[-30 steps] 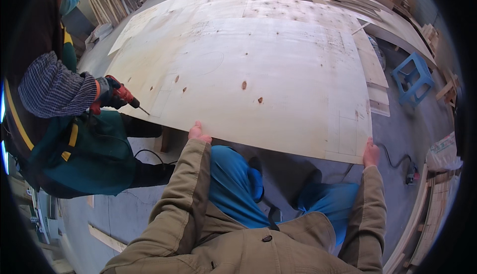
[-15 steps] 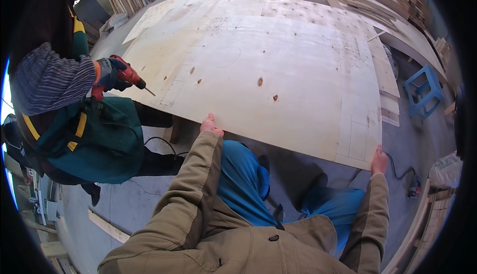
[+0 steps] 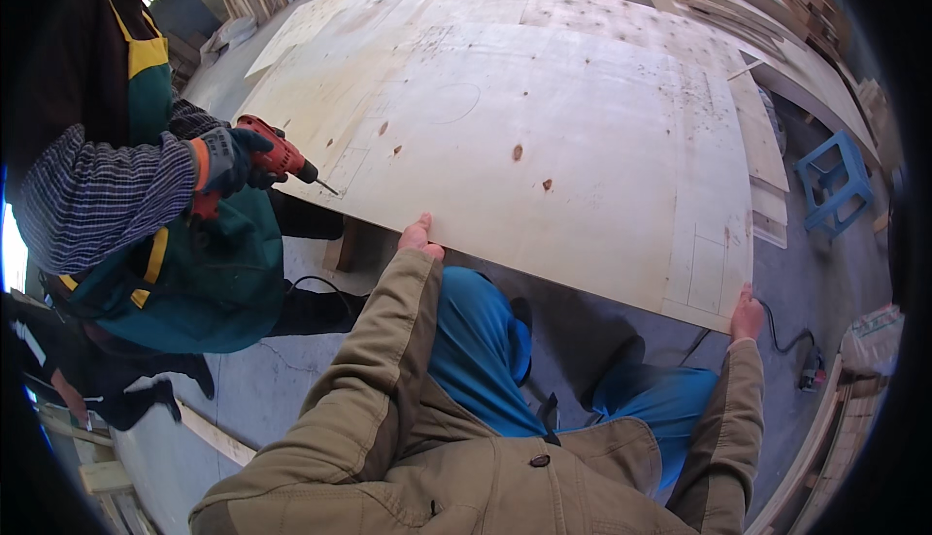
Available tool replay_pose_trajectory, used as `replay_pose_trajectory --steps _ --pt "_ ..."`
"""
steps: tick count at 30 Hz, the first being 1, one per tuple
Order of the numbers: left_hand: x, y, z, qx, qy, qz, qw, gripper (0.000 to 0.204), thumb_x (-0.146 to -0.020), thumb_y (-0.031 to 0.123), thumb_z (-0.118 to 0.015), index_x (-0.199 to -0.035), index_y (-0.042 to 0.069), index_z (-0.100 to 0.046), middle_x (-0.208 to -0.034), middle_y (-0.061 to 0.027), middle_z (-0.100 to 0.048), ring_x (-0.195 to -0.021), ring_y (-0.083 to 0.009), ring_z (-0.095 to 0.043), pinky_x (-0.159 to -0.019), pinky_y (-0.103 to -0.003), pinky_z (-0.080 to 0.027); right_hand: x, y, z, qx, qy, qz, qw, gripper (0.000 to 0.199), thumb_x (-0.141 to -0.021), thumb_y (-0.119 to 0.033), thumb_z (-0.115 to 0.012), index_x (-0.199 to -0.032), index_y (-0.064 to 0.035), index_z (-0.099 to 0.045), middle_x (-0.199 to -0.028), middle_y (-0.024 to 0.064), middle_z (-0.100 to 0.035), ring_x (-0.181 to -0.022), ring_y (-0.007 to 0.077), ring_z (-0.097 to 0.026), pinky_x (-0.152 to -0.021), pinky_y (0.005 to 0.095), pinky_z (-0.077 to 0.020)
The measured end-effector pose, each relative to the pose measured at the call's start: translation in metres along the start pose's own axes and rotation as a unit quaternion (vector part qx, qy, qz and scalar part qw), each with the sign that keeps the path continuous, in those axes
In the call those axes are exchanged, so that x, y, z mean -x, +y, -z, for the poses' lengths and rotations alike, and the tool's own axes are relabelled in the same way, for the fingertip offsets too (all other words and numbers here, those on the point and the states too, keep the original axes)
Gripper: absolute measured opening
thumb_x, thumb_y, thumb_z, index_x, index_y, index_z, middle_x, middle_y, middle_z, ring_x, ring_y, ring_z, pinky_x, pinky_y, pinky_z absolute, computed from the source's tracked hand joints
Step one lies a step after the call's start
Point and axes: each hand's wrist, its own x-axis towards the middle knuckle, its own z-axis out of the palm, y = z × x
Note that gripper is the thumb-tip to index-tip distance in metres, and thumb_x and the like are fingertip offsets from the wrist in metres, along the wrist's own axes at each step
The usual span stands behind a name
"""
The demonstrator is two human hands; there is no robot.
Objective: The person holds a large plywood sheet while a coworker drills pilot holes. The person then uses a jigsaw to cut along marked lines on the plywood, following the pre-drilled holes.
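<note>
**One plywood sheet [image 3: 621,137] held at two points along its near edge**

Two bare hands steady a single large, pale sheet that fills the middle of a workshop scene and reaches toward 12 o'clock. One penciled circle [image 3: 451,103] and several ruled lines mark its face, along with two prominent brown knots near its middle. One co-worker [image 3: 146,234] stands at 9 o'clock of the sheet, a gloved hand [image 3: 225,158] around one red drill [image 3: 280,150]; its bit points toward 4 o'clock over the board's edge, though contact cannot be told. One blue stool [image 3: 835,183] stands at 3 o'clock.

The left hand [image 3: 420,237], at 8 o'clock of the sheet, is nearly closed on the edge, thumb on top, fingers mostly hidden. The right hand [image 3: 746,316], at 4 o'clock, pinches the near corner, its thumb pointing up along the side; its other fingers are largely out of sight.

Both forearms rise from below in brown sleeves: the left slants toward 1 o'clock, the right stands almost straight toward 12. Two blue-trousered legs [image 3: 481,351] are bent beneath them.
</note>
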Motion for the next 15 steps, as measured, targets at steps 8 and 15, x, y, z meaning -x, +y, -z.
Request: replay_pose_trajectory --steps 8,15 --pt "-0.0006 0.0045 -0.0023 0.006 0.009 0.017 1.000 0.040 -0.107 0.025 -0.059 -0.138 0.001 -0.055 -0.136 -0.0165 -0.063 -0.121 -0.0309 -0.063 -0.107 -0.048 -0.052 -0.0008 0.0027 -0.0007 -0.016 0.002 0.012 1.000 0.078 -0.106 -0.058 -0.040 -0.088 0.0113 -0.070 -0.089 0.0352 -0.067 -0.088 0.0531 -0.063 -0.076 0.0562 -0.0476" --pt "0.0030 0.0049 -0.0056 0.038 0.016 0.021 0.999 0.040 -0.106 0.021 -0.059 -0.139 -0.001 -0.055 -0.138 -0.0169 -0.061 -0.123 -0.0317 -0.061 -0.110 -0.050 -0.050 -0.0025 0.0021 0.0015 0.001 -0.007 -0.001 1.000 0.078 -0.106 -0.059 -0.039 -0.091 0.0091 -0.073 -0.093 0.0338 -0.069 -0.092 0.0512 -0.066 -0.078 0.0555 -0.0497"
